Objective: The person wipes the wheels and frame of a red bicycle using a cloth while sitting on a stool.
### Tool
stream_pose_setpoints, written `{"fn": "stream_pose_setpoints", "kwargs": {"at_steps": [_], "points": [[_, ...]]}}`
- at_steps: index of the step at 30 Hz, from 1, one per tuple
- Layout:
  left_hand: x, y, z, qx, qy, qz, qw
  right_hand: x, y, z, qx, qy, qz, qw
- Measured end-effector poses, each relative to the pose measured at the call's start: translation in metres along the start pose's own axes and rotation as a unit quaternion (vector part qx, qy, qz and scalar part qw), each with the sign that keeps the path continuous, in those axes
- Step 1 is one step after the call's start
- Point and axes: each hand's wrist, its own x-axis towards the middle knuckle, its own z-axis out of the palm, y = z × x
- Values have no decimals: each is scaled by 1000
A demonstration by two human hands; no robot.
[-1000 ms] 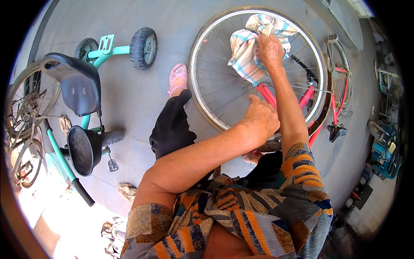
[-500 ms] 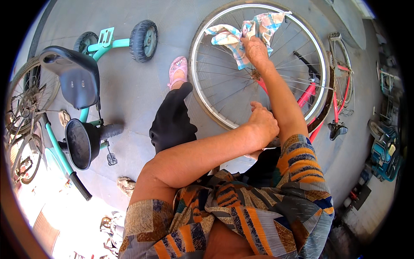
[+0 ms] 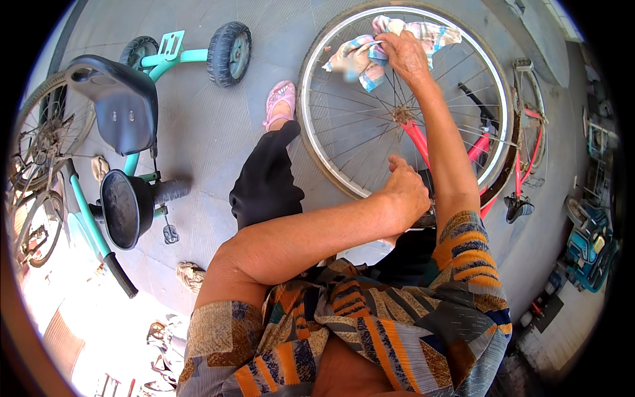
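A person in a shirt (image 3: 370,324) of orange, grey and navy patches works at an upturned-looking angle above a bicycle wheel (image 3: 401,115), its silver rim and thin spokes filling the space ahead. The left hand (image 3: 405,192) is at the wheel's lower edge, its fingers curled; whether they grip anything there cannot be told. Black trousers (image 3: 264,178) cover the leg just left of the wheel, with a pink sandal (image 3: 280,102) on the foot beside the tyre. Red frame tubes (image 3: 415,142) run from the wheel's hub toward its lower right side, partly behind the right forearm.

The right hand (image 3: 405,56) reaches over the wheel's upper part, fingers closed narrowly on a bunched checked cloth (image 3: 364,58) of white, pink and blue. The cloth spreads to both sides of the hand, over the upper spokes; whether it touches them is unclear.

Right of the wheel are a pedal (image 3: 518,208) and a second, smaller-looking wheel (image 3: 534,126). Well left of the wheel, a teal tricycle (image 3: 193,56) with a black seat (image 3: 116,109) stands on the grey floor (image 3: 205,139). Farther left is another bicycle (image 3: 49,135); at the far right, a teal machine (image 3: 591,255).
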Motion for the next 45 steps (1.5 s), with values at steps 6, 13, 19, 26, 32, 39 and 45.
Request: {"fn": "stream_pose_setpoints", "kwargs": {"at_steps": [6,13,19,26,32,39,45], "points": [[7,-1,7,17,11,0,1000,5,-12,64,-142,-41,-65,987],[15,12,15,-19,-90,6,996,-32,-14,31,-171,-165,-81,968],[11,16,24,21,-44,-1,999,-67,-28,-10,-179,-221,-133,949],[16,18,19,42,-74,18,996,-47,-37,-3,-3,-142,-82,986],[16,15,30,26,30,9,999,-9,-47,78,-110,-113,-125,979],[26,21,34,11,-89,4,996,-46,-33,74,-173,-214,-156,949],[17,23,33,16,-80,22,996,-68,-33,19,-198,-231,-210,929]]}}
